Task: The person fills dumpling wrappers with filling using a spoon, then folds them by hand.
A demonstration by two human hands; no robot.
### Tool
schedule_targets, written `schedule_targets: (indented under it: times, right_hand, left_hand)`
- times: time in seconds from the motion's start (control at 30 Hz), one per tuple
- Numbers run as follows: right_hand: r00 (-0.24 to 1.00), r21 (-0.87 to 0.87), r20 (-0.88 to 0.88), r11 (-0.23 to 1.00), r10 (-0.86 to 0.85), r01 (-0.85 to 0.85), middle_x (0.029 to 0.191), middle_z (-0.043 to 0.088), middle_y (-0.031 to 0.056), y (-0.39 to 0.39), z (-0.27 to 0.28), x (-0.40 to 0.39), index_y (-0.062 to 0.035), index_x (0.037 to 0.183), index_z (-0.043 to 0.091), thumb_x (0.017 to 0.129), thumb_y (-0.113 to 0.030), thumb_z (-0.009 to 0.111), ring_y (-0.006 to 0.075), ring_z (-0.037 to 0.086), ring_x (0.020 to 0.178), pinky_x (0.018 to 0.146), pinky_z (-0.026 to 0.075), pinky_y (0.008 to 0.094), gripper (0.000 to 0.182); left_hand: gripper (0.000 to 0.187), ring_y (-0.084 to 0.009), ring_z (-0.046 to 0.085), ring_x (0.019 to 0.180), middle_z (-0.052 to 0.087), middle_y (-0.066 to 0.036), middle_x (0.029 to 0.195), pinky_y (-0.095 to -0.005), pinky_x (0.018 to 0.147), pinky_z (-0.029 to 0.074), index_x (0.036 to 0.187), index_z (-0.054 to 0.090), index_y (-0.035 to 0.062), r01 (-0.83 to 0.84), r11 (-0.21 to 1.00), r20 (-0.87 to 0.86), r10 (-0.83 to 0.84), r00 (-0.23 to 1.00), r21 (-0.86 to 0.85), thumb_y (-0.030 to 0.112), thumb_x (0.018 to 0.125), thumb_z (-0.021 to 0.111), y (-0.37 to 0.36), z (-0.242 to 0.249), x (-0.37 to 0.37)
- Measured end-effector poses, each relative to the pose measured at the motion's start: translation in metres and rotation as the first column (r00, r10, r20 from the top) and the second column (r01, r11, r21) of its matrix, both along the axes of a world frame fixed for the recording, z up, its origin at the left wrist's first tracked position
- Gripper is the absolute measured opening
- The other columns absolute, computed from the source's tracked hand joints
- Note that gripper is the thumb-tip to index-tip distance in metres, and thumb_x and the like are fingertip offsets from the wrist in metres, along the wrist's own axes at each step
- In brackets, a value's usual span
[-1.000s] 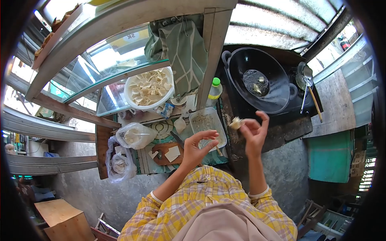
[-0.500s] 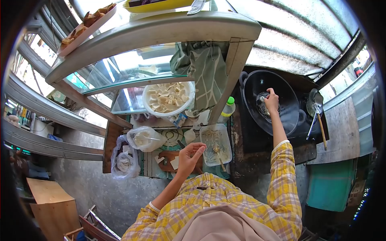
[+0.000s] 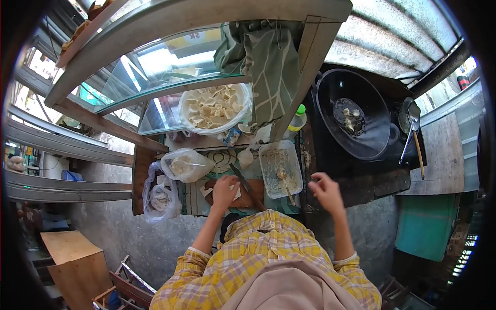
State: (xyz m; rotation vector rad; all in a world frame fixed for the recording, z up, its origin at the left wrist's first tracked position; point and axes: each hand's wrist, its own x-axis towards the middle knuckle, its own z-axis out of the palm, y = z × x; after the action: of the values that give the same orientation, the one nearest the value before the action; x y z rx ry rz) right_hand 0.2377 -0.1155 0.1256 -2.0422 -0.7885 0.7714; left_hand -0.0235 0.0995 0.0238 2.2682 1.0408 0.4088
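My left hand point(image 3: 225, 192) is over a brown cutting board point(image 3: 253, 185), fingers bent down beside flat white pieces point(image 3: 237, 191); I see nothing gripped in it. A knife point(image 3: 247, 185) lies across the board, close to my fingertips. Between my hands stands a clear plastic tub point(image 3: 279, 157) smeared with pale batter, a spoon point(image 3: 285, 185) resting in it. My right hand point(image 3: 326, 193) hangs to the right of the tub, empty, its fingers loosely curled and apart. In the black wok point(image 3: 374, 129), a few pale pieces point(image 3: 352, 118) sit in the bubbling oil.
A white basket point(image 3: 184, 111) of pale cut pieces stands behind the board. Plastic bags point(image 3: 186, 164) lie at left. A green-capped bottle point(image 3: 298, 120) stands near the wok; a skimmer point(image 3: 409, 116) is right of it. A glass case frame point(image 3: 196, 26) with a hanging cloth point(image 3: 271, 77) rises ahead.
My right hand has left the wok and come back beside the tub; the pale pieces now show in the oil. My left hand has moved left and down to the board. My view has shifted slightly.
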Motion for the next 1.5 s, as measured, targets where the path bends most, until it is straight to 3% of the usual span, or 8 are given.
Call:
schedule_targets:
  times: [0.07, 0.23, 0.43, 0.53, 0.73, 0.93, 1.13, 1.5]
  right_hand:
    - [0.965, -0.277, 0.214, 0.957, 0.149, -0.087, 0.067, 0.061, 0.0121, -0.011, -0.028, -0.029, -0.0081, 0.12, 0.048, 0.081, -0.035, 0.064, 0.0299, 0.06, 0.063, 0.059, 0.047, 0.0369, 0.05]
    - [0.992, -0.231, -0.129, 0.973, -0.012, -0.018, 0.067, 0.062, 0.0089, -0.007, -0.068, -0.059, -0.0049, 0.127, 0.041, 0.078, -0.03, 0.068, 0.0211, 0.062, 0.063, 0.06, 0.048, 0.0348, 0.061]
    - [0.976, 0.006, -0.175, 0.991, -0.128, 0.131, 0.064, 0.058, 0.002, 0.019, -0.097, -0.057, -0.0012, 0.102, 0.058, 0.08, -0.018, 0.067, 0.008, 0.056, 0.056, 0.051, 0.044, 0.0244, 0.029]
    - [0.965, 0.325, 0.006, 0.913, -0.262, 0.246, 0.065, 0.058, 0.0006, 0.042, -0.084, -0.054, -0.0011, 0.091, 0.063, 0.081, -0.016, 0.065, 0.0061, 0.056, 0.059, 0.053, 0.043, 0.0239, 0.018]
    - [0.856, 0.206, 0.511, 0.978, -0.08, -0.032, 0.082, 0.062, 0.011, 0.048, -0.067, -0.03, -0.0068, 0.089, 0.06, 0.091, -0.02, 0.049, 0.0312, 0.06, 0.075, 0.061, 0.047, 0.0363, 0.018]
    - [0.807, 0.145, 0.576, 0.955, 0.131, -0.258, 0.079, 0.06, 0.0118, 0.034, -0.053, -0.03, -0.0046, 0.087, 0.058, 0.088, -0.016, 0.052, 0.0315, 0.059, 0.073, 0.061, 0.047, 0.0386, 0.013]
    - [0.835, 0.092, 0.481, 0.932, 0.267, -0.351, 0.078, 0.059, 0.0135, 0.028, -0.07, -0.052, -0.0011, 0.084, 0.056, 0.088, -0.013, 0.051, 0.0339, 0.058, 0.073, 0.062, 0.047, 0.0406, 0.014]
    - [0.88, 0.126, 0.386, 0.929, 0.277, -0.348, 0.082, 0.061, 0.0164, 0.025, -0.073, -0.049, 0.0004, 0.086, 0.058, 0.086, -0.008, 0.054, 0.0346, 0.059, 0.077, 0.065, 0.048, 0.0391, 0.009]
  left_hand:
    - [0.032, -0.0298, 0.054, 0.092, 0.058, -0.009, 0.093, -0.0412, 0.075, 0.046, 0.097, 0.061, 0.0084, 0.001, 0.999, -0.126, 0.006, 0.992, 0.054, 0.019, 0.068, 0.071, 0.001, -0.017, -0.018]
    - [0.045, -0.0278, 0.051, 0.094, 0.054, -0.007, 0.094, -0.0412, 0.073, 0.046, 0.103, 0.058, 0.0121, 0.069, 0.994, -0.281, -0.043, 0.959, 0.083, 0.024, 0.063, 0.075, -0.007, -0.045, -0.046]
    - [0.046, -0.0266, 0.051, 0.095, 0.053, -0.007, 0.095, -0.0429, 0.071, 0.045, 0.098, 0.058, 0.0122, 0.095, 0.99, -0.324, -0.056, 0.944, 0.105, 0.031, 0.061, 0.077, -0.007, -0.064, -0.045]
    - [0.044, -0.0265, 0.051, 0.095, 0.054, -0.006, 0.095, -0.0433, 0.071, 0.045, 0.096, 0.058, 0.0121, 0.057, 0.991, -0.328, -0.013, 0.945, 0.124, 0.031, 0.061, 0.077, -0.008, -0.063, -0.036]
    - [0.039, -0.0263, 0.051, 0.095, 0.053, -0.006, 0.094, -0.0458, 0.071, 0.043, 0.093, 0.059, 0.0116, 0.073, 0.997, -0.395, -0.071, 0.916, -0.009, 0.031, 0.064, 0.076, 0.001, -0.059, -0.03]
    - [0.019, -0.0271, 0.051, 0.096, 0.056, -0.006, 0.096, -0.0461, 0.074, 0.041, 0.077, 0.06, 0.0093, 0.119, 0.954, -0.185, -0.069, 0.98, 0.275, 0.022, 0.067, 0.071, -0.002, -0.049, -0.022]
    - [0.013, -0.0307, 0.051, 0.108, 0.055, -0.014, 0.113, -0.0437, 0.086, 0.043, 0.07, 0.059, 0.0012, 0.51, 0.858, 0.216, -0.511, 0.832, 0.065, 0.011, 0.07, 0.066, -0.029, -0.002, 0.003]
    - [0.016, -0.0283, 0.037, 0.127, 0.034, -0.017, 0.14, -0.0355, 0.083, 0.049, 0.067, 0.055, -0.0019, 0.705, 0.709, 0.149, -0.699, 0.699, 0.019, 0.008, 0.073, 0.065, -0.062, -0.019, 0.005]
